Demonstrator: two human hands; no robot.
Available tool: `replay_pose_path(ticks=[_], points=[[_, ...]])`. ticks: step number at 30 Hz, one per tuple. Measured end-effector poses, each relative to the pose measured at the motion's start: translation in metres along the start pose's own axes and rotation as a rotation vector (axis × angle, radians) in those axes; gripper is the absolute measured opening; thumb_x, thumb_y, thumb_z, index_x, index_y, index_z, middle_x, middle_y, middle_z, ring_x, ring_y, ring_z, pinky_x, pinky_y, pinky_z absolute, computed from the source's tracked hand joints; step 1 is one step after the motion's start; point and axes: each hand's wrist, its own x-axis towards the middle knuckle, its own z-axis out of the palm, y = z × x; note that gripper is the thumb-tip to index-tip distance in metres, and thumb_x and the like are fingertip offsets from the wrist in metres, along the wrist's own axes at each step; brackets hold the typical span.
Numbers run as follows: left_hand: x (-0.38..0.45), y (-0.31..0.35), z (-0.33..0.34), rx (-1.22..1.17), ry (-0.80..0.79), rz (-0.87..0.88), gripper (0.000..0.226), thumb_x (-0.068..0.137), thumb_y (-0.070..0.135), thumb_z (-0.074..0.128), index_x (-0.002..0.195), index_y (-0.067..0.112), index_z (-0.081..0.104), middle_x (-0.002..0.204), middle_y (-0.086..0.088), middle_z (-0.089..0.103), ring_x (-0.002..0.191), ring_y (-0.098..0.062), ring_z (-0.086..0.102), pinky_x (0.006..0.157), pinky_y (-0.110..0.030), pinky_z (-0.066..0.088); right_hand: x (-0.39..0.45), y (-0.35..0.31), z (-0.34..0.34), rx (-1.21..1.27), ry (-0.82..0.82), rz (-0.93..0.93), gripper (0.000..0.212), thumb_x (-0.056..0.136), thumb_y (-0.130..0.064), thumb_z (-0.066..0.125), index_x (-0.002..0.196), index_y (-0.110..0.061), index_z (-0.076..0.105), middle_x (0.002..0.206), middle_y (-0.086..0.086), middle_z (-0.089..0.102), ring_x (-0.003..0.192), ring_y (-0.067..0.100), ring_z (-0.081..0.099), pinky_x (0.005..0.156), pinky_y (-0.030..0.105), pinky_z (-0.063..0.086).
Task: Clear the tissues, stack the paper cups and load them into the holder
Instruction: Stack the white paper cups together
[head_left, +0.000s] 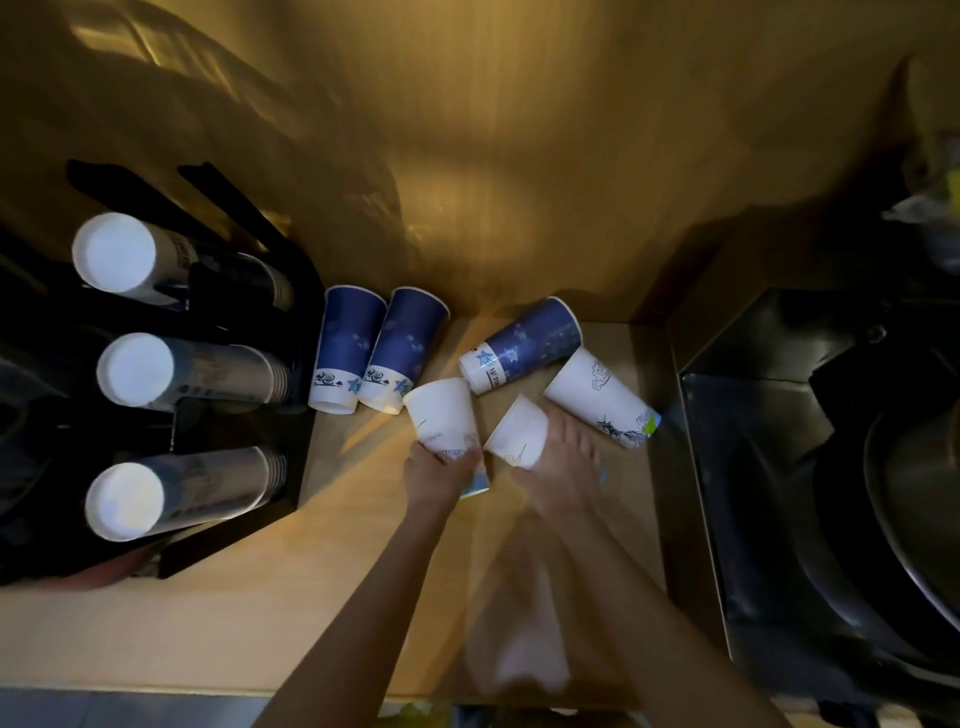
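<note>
On the wooden counter (218, 623) my left hand (439, 475) grips a white paper cup (439, 415), bottom pointing away from me. Beside it my right hand (563, 467) holds a second white cup (519, 434) the same way. A third white cup (602, 397) with a drawing lies on its side just right of my right hand. Two blue cups (345, 345) (402, 348) stand upside down together at the left, and another blue cup (524, 345) lies tilted behind my hands. The black cup holder (244, 525) at the left carries three stacks of cups. I see no tissues.
A dark metal sink (831, 493) with a round basin takes up the right side. The wall rises right behind the cups. The counter's front edge runs along the bottom of the view, under my forearms.
</note>
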Motion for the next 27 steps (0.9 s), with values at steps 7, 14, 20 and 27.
replay_pose_path(ticks=[7,14,20,27], points=[[-0.021,-0.019,-0.009,0.23,0.042,0.14,0.077,0.071,0.032,0.074,0.132,0.004,0.037,0.124,-0.02,0.049,0.113,-0.036,0.049,0.089,-0.04,0.044,0.007,-0.002,-0.02,0.158,-0.216,0.088,0.092,0.051,-0.047,0.082,0.13,-0.019,0.043,0.129,0.008,0.055,0.12,0.028,0.049,0.102,0.04,0.039],[-0.026,-0.034,-0.028,0.241,0.045,0.164,0.074,0.063,0.034,0.079,0.125,0.007,0.048,0.118,-0.016,0.06,0.107,-0.034,0.056,0.088,-0.044,0.05,-0.013,-0.012,-0.034,0.899,-0.074,0.148,0.09,0.05,-0.011,0.087,0.127,-0.012,0.04,0.12,0.006,0.056,0.111,0.021,0.053,0.093,0.034,0.045],[-0.039,-0.019,-0.055,0.04,0.146,0.363,0.094,0.047,0.042,0.077,0.129,0.016,0.038,0.123,-0.012,0.054,0.11,-0.029,0.054,0.089,-0.048,0.05,-0.034,-0.012,-0.023,0.894,-0.116,0.146,0.081,0.048,-0.008,0.086,0.115,-0.022,0.043,0.106,-0.004,0.059,0.101,0.015,0.056,0.081,0.021,0.043],[-0.07,0.038,-0.053,-0.213,-0.006,0.627,0.081,0.05,0.019,0.09,0.119,0.012,0.05,0.114,0.005,0.062,0.102,0.005,0.057,0.079,-0.004,0.046,-0.05,-0.013,-0.022,0.866,-0.099,0.135,0.092,0.034,-0.04,0.076,0.119,-0.027,0.046,0.108,-0.007,0.063,0.098,0.013,0.062,0.079,0.025,0.049]])
